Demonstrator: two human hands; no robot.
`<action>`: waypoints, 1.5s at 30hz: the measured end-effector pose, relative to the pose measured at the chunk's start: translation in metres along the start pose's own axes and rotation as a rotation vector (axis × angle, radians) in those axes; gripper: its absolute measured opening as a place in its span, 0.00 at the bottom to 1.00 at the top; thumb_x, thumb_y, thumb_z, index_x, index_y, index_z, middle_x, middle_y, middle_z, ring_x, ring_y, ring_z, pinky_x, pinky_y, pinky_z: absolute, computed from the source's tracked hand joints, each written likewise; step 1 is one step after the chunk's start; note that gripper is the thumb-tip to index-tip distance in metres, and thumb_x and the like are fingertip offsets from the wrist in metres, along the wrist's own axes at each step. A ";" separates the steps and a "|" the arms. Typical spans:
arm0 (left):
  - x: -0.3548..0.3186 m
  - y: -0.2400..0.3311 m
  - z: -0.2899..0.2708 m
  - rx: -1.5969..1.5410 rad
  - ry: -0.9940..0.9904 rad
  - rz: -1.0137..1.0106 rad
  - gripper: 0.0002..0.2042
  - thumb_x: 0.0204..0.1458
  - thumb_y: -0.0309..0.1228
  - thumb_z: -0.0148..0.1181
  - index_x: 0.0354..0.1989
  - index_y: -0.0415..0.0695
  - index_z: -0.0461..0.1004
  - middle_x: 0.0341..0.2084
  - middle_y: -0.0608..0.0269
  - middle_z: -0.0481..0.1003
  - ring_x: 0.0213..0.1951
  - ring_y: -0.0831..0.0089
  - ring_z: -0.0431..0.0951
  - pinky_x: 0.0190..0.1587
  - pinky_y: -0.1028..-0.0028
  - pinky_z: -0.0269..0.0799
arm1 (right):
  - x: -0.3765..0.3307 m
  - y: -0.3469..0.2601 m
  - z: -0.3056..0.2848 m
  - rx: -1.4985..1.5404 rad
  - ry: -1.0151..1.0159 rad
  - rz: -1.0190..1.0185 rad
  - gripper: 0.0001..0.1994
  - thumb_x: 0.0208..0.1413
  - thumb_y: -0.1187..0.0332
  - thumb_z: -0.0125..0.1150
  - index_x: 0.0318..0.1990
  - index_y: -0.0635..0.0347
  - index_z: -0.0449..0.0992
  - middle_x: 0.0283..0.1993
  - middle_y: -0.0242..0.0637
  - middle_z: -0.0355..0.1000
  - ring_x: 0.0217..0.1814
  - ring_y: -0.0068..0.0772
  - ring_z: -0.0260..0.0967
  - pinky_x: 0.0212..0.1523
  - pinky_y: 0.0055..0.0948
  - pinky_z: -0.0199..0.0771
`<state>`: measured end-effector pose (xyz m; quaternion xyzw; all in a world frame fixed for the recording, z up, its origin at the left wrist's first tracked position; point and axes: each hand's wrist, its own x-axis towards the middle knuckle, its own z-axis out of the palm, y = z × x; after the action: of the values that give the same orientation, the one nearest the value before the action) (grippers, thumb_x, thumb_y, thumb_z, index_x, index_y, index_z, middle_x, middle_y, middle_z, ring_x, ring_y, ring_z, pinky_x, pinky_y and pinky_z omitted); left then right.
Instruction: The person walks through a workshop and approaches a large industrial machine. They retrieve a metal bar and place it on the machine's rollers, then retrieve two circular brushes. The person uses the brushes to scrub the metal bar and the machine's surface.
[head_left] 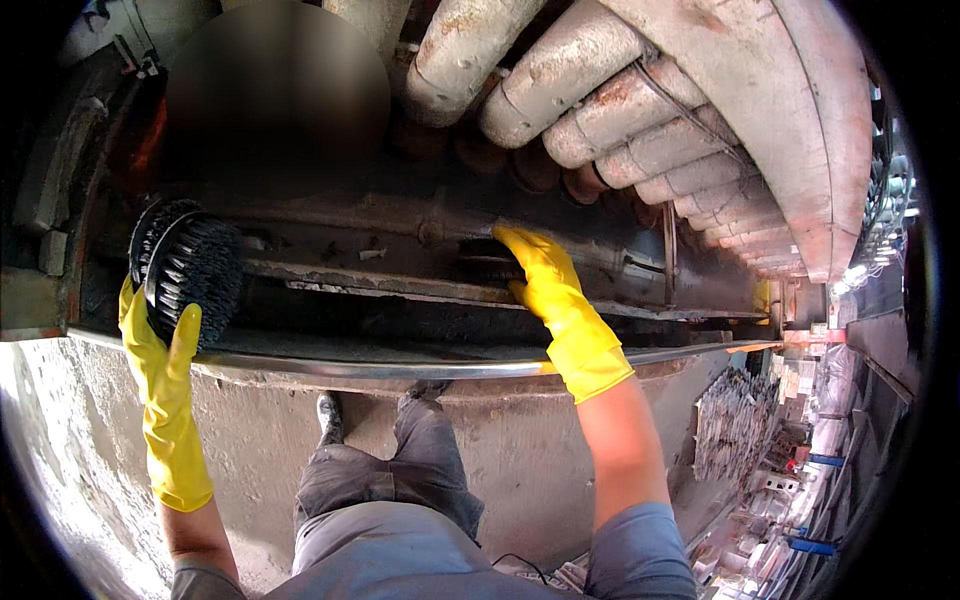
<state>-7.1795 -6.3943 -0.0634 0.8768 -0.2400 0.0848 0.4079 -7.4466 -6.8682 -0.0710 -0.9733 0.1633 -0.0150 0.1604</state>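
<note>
My left hand point(160, 365), in a yellow rubber glove, grips a round black brush-like piece point(195, 265) from below. Rows of stiff grey-black bristles cover it, and the thumb lies along its near side. Farther right, my right hand point(545, 285), gloved the same way, reaches into the dark trough point(380, 330). Its fingers curl over the right end of a dark rounded piece point(485, 262) near the trough's inner ledge. Shadow and the glove hide part of that piece, so its kind cannot be made out.
A shiny metal rail point(400, 368) runs along the trough's near edge. Thick, dusty pale cylinders point(565, 95) line the far side above it. Stacked sheets point(735, 425) and clutter lie to the right. A blurred round patch covers the upper left.
</note>
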 end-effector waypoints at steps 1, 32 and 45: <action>0.008 0.009 0.000 -0.009 -0.025 -0.002 0.33 0.57 0.41 0.74 0.69 0.40 0.72 0.70 0.42 0.65 0.71 0.49 0.64 0.74 0.48 0.56 | 0.005 0.002 -0.001 -0.002 0.000 0.007 0.45 0.34 0.82 0.78 0.69 0.51 0.74 0.68 0.47 0.75 0.71 0.54 0.70 0.72 0.44 0.72; 0.108 0.030 0.038 -0.223 -0.038 -0.008 0.35 0.50 0.32 0.80 0.66 0.36 0.72 0.71 0.40 0.63 0.70 0.52 0.65 0.74 0.55 0.58 | 0.092 0.046 -0.030 0.163 -0.130 0.070 0.45 0.36 0.84 0.74 0.70 0.57 0.72 0.71 0.51 0.72 0.76 0.54 0.66 0.77 0.43 0.64; 0.064 0.021 0.021 -0.107 -0.024 -0.004 0.35 0.54 0.40 0.77 0.69 0.40 0.71 0.72 0.42 0.63 0.73 0.50 0.62 0.75 0.52 0.57 | 0.056 0.029 -0.017 0.280 -0.219 0.147 0.37 0.51 0.71 0.76 0.71 0.57 0.72 0.72 0.51 0.71 0.77 0.53 0.65 0.77 0.43 0.63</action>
<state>-7.1356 -6.4444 -0.0412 0.8553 -0.2472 0.0602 0.4514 -7.4044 -6.9178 -0.0654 -0.9228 0.2118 0.0803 0.3118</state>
